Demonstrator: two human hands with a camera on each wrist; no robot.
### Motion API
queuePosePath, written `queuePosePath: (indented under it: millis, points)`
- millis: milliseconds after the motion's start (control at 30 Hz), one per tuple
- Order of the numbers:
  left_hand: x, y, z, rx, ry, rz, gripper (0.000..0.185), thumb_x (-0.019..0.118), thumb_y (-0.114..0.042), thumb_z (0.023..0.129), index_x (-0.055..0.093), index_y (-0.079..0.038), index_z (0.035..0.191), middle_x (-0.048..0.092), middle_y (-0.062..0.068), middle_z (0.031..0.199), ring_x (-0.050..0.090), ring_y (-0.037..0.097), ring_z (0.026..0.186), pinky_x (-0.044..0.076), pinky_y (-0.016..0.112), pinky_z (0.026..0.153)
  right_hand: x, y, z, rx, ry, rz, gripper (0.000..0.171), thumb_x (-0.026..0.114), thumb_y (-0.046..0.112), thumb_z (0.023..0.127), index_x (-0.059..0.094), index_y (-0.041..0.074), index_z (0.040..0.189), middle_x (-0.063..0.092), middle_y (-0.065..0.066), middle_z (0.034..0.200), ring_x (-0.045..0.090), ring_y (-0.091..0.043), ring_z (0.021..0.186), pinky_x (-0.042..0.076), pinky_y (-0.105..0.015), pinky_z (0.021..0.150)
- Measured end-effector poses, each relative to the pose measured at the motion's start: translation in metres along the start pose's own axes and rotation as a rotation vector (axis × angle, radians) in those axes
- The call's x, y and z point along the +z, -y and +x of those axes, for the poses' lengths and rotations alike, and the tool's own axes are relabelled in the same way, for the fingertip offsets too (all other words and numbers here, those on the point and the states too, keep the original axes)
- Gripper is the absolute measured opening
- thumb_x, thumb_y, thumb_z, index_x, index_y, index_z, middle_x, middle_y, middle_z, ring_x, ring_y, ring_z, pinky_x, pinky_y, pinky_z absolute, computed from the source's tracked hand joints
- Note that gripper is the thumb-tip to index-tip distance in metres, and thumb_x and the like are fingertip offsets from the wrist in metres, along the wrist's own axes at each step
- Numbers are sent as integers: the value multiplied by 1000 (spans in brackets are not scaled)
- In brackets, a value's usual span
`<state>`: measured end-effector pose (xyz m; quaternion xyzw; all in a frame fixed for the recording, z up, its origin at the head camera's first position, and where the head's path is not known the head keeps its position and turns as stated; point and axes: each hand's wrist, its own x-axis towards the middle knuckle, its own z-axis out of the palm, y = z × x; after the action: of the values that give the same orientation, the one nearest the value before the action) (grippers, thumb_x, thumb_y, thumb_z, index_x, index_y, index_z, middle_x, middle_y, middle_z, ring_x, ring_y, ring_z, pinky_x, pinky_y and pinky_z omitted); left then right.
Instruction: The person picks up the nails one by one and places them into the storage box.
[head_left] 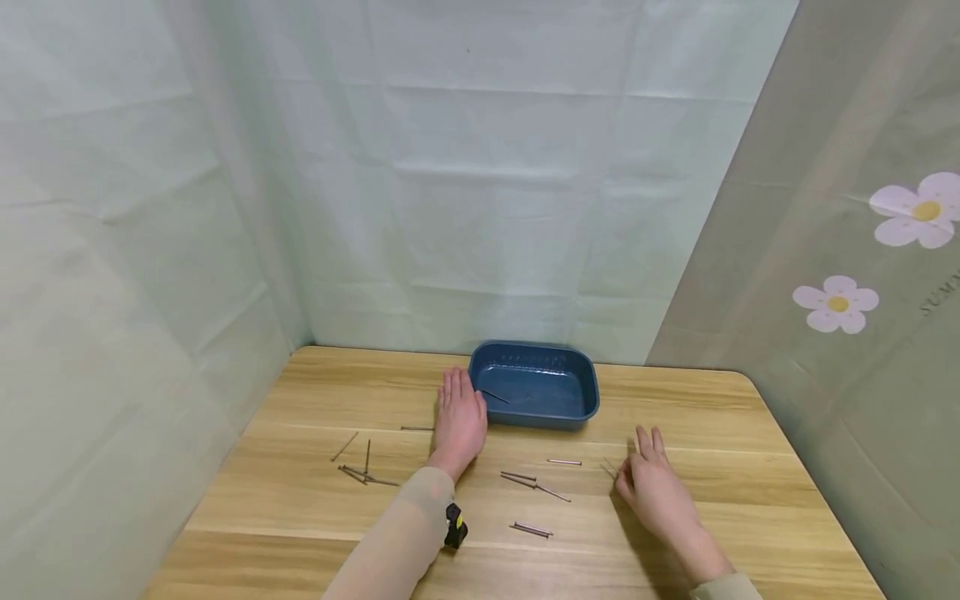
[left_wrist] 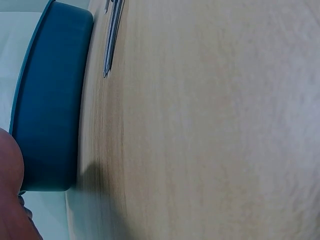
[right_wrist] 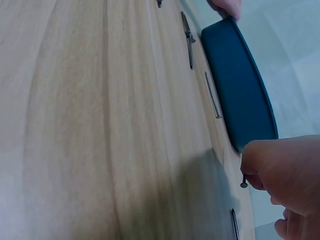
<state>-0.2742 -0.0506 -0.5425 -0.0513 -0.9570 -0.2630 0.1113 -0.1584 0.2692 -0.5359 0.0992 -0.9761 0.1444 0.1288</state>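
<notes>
Flat on the wooden table (head_left: 675, 400), my left hand (head_left: 459, 421) lies with straight, relaxed fingers, its fingertips right at the left end of the blue tray (head_left: 585, 392) and holding nothing. One nail (head_left: 495, 397) lies inside the tray, near that left end. My right hand (head_left: 654, 487) is out in front of the tray and off to its right; in the right wrist view its fingers pinch a nail (right_wrist: 243, 182) by the head end, just above the tabletop. More nails are scattered in front of the tray: a single one (head_left: 564, 462) just before it, a pair (head_left: 534, 483) nearer to me, another pair (head_left: 531, 529) nearer still, and a loose cluster (head_left: 360, 471) well to the tray's left.
</notes>
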Motion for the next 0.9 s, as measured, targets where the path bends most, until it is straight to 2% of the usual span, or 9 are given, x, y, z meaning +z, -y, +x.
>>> queuePosePath:
  millis: [200,900]
  points:
    - [-1,-1,0,-5,2,-4,57,41,-20,116,31,14,161,29,31,169,21,44,160,22,56,129,-2,1,5,10,-11,20,19,70,4,92,61,11,78,42,-43,155,32,-65,146,37,-69,113]
    - [-1,-1,1,-6,11,7,59,38,-21,115,31,14,161,29,31,169,20,44,161,22,56,129,-6,8,11,-16,-85,29,17,72,3,91,61,10,80,42,-42,155,34,-64,146,38,-68,113]
